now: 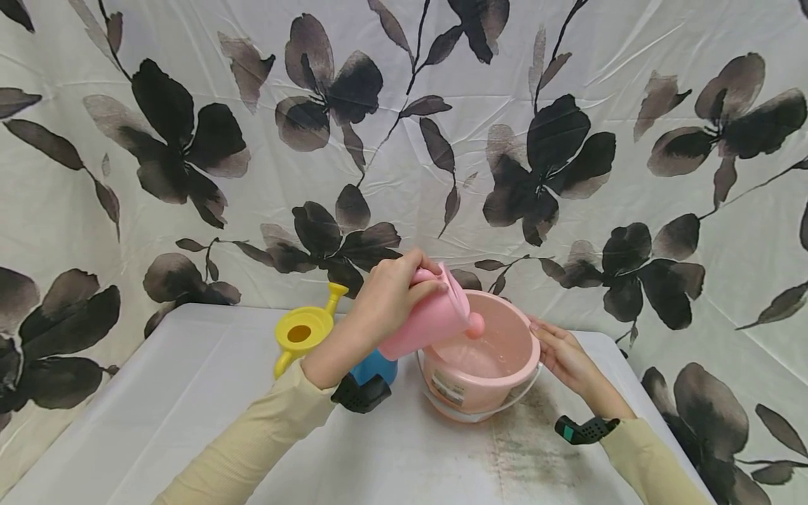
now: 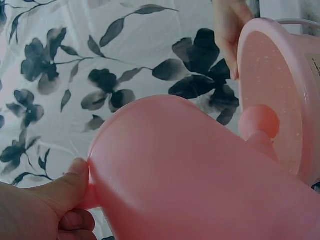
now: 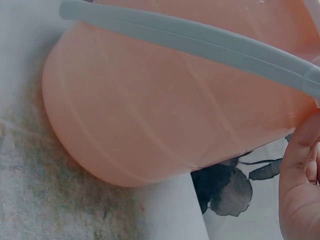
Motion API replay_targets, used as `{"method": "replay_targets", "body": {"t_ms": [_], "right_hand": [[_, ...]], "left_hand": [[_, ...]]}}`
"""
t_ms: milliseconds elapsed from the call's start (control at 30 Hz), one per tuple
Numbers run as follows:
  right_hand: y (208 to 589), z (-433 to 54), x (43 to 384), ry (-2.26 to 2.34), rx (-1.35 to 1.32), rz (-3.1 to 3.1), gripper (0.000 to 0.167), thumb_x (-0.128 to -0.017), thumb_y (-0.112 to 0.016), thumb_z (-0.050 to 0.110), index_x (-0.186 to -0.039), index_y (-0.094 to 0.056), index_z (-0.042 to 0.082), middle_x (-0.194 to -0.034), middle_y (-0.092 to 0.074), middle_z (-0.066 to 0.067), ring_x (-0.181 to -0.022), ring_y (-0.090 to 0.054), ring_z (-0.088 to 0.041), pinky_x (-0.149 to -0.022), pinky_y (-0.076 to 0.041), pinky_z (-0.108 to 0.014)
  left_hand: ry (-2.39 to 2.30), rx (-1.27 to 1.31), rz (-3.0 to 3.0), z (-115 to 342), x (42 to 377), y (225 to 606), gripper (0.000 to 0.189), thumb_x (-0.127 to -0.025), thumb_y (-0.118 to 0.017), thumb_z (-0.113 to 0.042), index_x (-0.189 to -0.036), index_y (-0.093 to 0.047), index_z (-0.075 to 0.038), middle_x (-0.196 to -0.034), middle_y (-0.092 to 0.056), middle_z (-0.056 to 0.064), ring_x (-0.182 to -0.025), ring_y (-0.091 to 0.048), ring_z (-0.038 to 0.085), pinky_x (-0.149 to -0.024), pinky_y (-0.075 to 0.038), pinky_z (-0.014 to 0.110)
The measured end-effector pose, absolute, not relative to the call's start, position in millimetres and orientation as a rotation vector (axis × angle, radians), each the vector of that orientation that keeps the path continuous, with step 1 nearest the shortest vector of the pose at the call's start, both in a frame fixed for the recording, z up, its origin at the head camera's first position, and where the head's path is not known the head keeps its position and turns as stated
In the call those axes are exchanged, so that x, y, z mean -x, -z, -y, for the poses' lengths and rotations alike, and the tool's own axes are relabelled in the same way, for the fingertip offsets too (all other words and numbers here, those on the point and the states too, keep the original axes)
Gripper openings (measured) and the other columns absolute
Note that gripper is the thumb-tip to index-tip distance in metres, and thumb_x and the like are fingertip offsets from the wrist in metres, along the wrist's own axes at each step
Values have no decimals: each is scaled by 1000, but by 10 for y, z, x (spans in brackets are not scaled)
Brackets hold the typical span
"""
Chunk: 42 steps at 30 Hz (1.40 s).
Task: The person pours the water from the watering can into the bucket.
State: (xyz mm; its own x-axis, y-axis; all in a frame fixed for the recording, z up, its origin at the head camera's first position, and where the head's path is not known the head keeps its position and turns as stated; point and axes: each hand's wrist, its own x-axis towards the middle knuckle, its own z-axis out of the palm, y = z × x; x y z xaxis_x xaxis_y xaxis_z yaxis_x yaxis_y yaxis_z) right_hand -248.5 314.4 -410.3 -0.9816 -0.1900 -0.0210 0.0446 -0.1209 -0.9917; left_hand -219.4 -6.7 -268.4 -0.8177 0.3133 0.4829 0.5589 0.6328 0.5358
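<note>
My left hand (image 1: 394,287) grips the handle of a pink watering can (image 1: 429,319), fingers curled round it. The can is tilted, and its round spout head (image 1: 475,326) points down inside the mouth of a pale pink bucket (image 1: 451,393). Specks like droplets dot the bucket's inner wall; no clear stream is visible. On the bucket's right side, my right hand (image 1: 564,354) holds the rim with its fingertips. A white bail handle (image 3: 190,42) hangs down across the bucket's outside. The can's handle is partly hidden by the left hand.
A yellow watering can (image 1: 318,319) stands left of the left forearm. Behind that wrist shows part of a blue object (image 1: 379,368). Brownish, greenish stains (image 1: 536,442) mark the white tabletop (image 1: 189,393) near the bucket. A floral cloth (image 1: 435,175) hangs behind the table.
</note>
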Motion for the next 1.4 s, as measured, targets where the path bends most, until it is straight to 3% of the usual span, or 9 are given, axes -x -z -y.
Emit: {"method": "replay_targets", "body": {"t_ms": [1400], "right_hand": [[4110,-3153,2478,2217,199,-1984,63,-104,-39,20,-148,-8,-14,-106,-61,21,-102,-61,6,-84,-51,-15]], "left_hand": [[980,734,2519,-22,2181,2621,18,-88,-69,-27,-100,-66,-14,-102,-73,5,-92,-66,23,-71,-50,33]]}}
